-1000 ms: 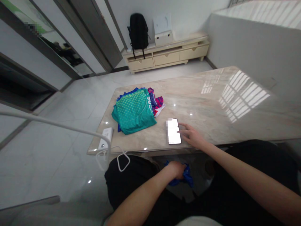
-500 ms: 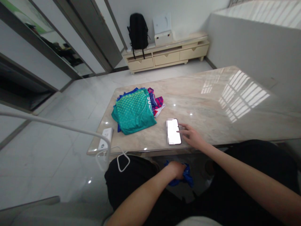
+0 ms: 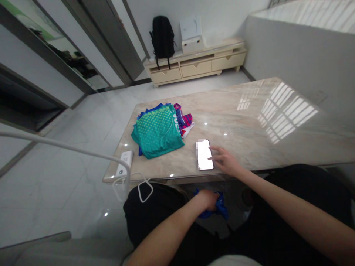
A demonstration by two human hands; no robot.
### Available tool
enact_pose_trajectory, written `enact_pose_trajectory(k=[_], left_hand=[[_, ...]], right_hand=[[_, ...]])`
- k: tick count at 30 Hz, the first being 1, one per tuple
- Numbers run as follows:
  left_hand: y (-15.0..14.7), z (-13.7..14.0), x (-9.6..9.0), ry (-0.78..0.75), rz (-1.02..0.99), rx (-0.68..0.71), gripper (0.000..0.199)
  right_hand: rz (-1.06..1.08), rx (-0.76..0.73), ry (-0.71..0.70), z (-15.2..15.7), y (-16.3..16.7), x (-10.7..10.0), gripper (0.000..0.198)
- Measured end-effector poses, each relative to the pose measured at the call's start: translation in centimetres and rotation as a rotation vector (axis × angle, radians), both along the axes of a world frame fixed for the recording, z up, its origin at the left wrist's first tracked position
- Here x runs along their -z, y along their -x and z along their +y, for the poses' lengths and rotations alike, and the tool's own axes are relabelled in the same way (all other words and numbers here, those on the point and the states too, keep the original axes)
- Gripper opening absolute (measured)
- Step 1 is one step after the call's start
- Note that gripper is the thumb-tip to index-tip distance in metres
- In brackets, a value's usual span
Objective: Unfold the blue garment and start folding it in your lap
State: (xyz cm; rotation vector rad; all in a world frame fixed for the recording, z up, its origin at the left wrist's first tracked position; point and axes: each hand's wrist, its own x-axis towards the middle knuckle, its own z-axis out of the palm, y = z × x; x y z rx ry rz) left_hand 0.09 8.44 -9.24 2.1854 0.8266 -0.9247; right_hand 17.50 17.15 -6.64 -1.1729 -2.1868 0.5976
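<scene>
A smartphone (image 3: 204, 157) with a glowing white screen lies flat on the marble-look table (image 3: 235, 129), near its front edge. My right hand (image 3: 226, 160) is at the phone's right side, fingers apart, with two fingertips over the screen. Below the table edge, between my knees, my left hand (image 3: 209, 200) is closed on a crumpled blue cloth (image 3: 222, 207); its fingers are mostly hidden. Left of the phone lies a pile of clothes with a teal shirt (image 3: 159, 131) on top. Red, pink and blue garments (image 3: 186, 120) stick out from under it.
A white power bank (image 3: 125, 162) lies at the table's left corner, and a white cable (image 3: 105, 155) runs from there across the left side. Beyond the table, a low cabinet (image 3: 196, 68) carries a black backpack (image 3: 162, 37) and a white box (image 3: 192, 44).
My right hand has shifted slightly to the left, and its fingers have moved over the phone's screen. My left hand and the blue cloth stay in place.
</scene>
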Motion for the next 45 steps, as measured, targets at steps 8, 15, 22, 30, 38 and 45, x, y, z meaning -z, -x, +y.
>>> enact_pose_trajectory(k=[8,15,22,30,38,45], left_hand=[[0.04,-0.15,-0.01,-0.012,0.006,-0.007,0.061],[0.0,-0.06,0.17,-0.004,0.011,0.003,0.06],[-0.02,-0.1,-0.14,-0.013,0.004,-0.004,0.061],[0.06,-0.18,-0.06,-0.016,-0.003,-0.008,0.058],[0.02,-0.18,-0.25,-0.012,-0.009,-0.011,0.063],[0.01,-0.18,-0.18,-0.01,-0.031,-0.037,0.058]], right_hand=[[-0.004,0.002,0.026,0.06,-0.16,0.13,0.038],[0.014,-0.084,0.035,0.31,-0.4,-0.43,0.033],[0.026,-0.079,0.039,0.37,-0.43,-0.18,0.037],[0.033,-0.101,0.02,0.58,-0.68,0.25,0.04],[0.049,-0.087,0.002,0.38,-0.47,-0.2,0.038],[0.045,-0.061,0.011,0.34,-0.53,-0.28,0.039]])
